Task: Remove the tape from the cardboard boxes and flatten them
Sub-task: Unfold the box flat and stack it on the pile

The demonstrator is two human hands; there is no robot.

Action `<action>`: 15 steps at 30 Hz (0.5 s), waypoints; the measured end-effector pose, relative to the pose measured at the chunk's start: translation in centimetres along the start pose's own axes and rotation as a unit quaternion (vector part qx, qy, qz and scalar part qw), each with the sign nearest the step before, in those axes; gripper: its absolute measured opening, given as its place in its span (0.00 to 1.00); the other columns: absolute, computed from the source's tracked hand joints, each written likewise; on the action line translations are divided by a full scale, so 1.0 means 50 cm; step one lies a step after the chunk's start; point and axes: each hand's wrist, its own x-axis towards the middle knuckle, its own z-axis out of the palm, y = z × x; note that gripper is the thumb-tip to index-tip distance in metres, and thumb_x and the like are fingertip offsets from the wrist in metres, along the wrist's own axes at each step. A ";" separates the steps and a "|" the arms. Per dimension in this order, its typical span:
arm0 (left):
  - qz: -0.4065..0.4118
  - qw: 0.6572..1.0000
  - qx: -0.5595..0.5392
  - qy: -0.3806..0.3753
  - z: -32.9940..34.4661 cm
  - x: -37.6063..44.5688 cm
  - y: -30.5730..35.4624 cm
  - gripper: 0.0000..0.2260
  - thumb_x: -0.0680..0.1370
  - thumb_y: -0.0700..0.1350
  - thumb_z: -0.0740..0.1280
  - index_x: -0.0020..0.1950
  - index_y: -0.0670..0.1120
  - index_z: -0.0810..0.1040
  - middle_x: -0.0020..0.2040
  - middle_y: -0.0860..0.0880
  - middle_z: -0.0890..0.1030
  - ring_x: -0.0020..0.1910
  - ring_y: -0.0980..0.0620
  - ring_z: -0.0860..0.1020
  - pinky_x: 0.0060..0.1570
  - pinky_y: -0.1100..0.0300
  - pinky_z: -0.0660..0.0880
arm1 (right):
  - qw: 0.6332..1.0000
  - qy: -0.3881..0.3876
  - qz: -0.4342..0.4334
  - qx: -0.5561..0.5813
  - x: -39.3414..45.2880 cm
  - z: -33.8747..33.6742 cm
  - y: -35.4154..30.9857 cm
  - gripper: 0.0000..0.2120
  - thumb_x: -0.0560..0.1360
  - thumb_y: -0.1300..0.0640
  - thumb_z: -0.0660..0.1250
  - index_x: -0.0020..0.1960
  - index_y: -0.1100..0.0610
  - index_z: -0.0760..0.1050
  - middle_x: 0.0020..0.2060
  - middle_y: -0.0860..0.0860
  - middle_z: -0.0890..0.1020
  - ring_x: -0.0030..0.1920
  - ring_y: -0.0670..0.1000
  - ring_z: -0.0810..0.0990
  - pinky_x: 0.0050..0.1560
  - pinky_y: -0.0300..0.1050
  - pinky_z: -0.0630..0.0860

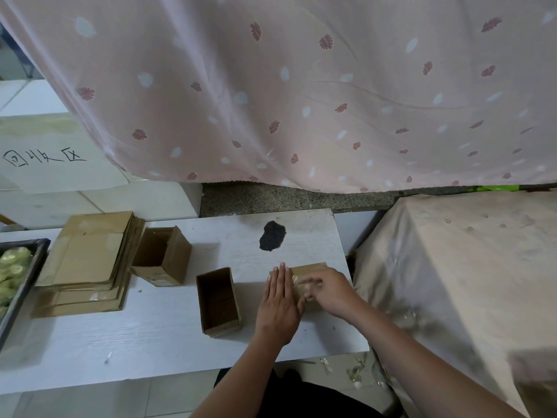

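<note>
Your flat left hand (pixel 278 300) pins the box (pixel 310 274); right hand (pixel 328 292) pinches its tape (pixel 297 280). Next, peel steadily.

The left hand (pixel 278 303) and right hand (pixel 330 292) cover most of the taped box (pixel 307 271) near the table's (pixel 168 342) right edge. The right fingertips are motion-blurred, their hold unreadable. The picture's left edge cuts off the black tray (pixel 22 285) at the table's left edge.
</note>
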 end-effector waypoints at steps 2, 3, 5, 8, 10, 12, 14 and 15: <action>-0.002 1.000 0.000 -0.007 0.001 0.003 -0.002 0.34 0.84 0.61 0.40 0.78 0.39 0.30 0.78 0.41 0.29 0.78 0.44 0.30 0.78 0.51 0.34 | 1.000 0.000 0.010 -0.024 0.001 -0.006 0.001 0.06 0.78 0.61 0.68 0.52 0.54 0.83 0.48 0.49 0.83 0.44 0.46 0.84 0.51 0.41 0.81; -0.003 1.000 0.000 -0.008 0.001 0.003 -0.002 0.35 0.84 0.62 0.40 0.78 0.39 0.30 0.78 0.41 0.29 0.78 0.44 0.30 0.78 0.51 0.34 | 0.999 -0.005 0.015 -0.040 0.001 -0.009 0.002 0.05 0.77 0.59 0.70 0.52 0.54 0.82 0.50 0.49 0.82 0.47 0.46 0.83 0.52 0.40 0.79; -0.003 1.000 0.004 -0.007 0.001 0.004 -0.002 0.35 0.84 0.62 0.40 0.77 0.39 0.29 0.78 0.42 0.29 0.78 0.44 0.30 0.78 0.51 0.34 | 0.997 -0.019 0.016 -0.074 0.002 -0.013 0.004 0.07 0.76 0.57 0.72 0.53 0.53 0.82 0.56 0.49 0.79 0.54 0.48 0.80 0.54 0.39 0.74; -0.007 1.000 0.001 -0.007 0.001 0.003 0.001 0.36 0.80 0.63 0.34 0.78 0.40 0.30 0.78 0.42 0.29 0.78 0.45 0.30 0.78 0.52 0.33 | 0.995 -0.023 -0.003 -0.098 0.000 -0.016 0.004 0.06 0.75 0.59 0.73 0.52 0.53 0.82 0.58 0.50 0.79 0.58 0.51 0.79 0.58 0.41 0.75; -0.005 1.000 0.001 -0.009 0.003 0.004 0.001 0.36 0.80 0.63 0.35 0.78 0.40 0.30 0.78 0.42 0.29 0.78 0.44 0.30 0.78 0.51 0.33 | 0.992 0.004 -0.017 -0.126 -0.003 -0.023 0.004 0.08 0.75 0.58 0.73 0.53 0.52 0.84 0.55 0.49 0.82 0.54 0.48 0.80 0.54 0.38 0.73; -0.006 1.000 0.000 -0.009 0.005 0.005 -0.002 0.35 0.83 0.62 0.39 0.78 0.40 0.30 0.78 0.42 0.29 0.78 0.44 0.29 0.78 0.51 0.34 | 0.989 0.013 -0.037 -0.142 -0.007 -0.031 0.005 0.16 0.75 0.59 0.71 0.60 0.45 0.82 0.46 0.45 0.84 0.46 0.42 0.80 0.50 0.33 0.74; -0.005 1.000 0.003 -0.006 0.007 0.004 -0.003 0.35 0.82 0.62 0.38 0.78 0.40 0.30 0.78 0.42 0.29 0.78 0.44 0.29 0.78 0.51 0.34 | 0.990 0.003 -0.040 -0.138 -0.010 -0.038 0.006 0.18 0.76 0.60 0.70 0.63 0.44 0.81 0.44 0.45 0.84 0.41 0.40 0.78 0.46 0.27 0.71; -0.003 1.000 0.005 -0.006 0.007 0.003 -0.003 0.35 0.81 0.62 0.37 0.78 0.41 0.30 0.78 0.42 0.28 0.78 0.43 0.29 0.78 0.50 0.34 | 0.989 0.006 -0.039 -0.142 -0.008 -0.041 0.007 0.15 0.76 0.59 0.71 0.60 0.47 0.83 0.46 0.46 0.85 0.42 0.40 0.77 0.46 0.28 0.71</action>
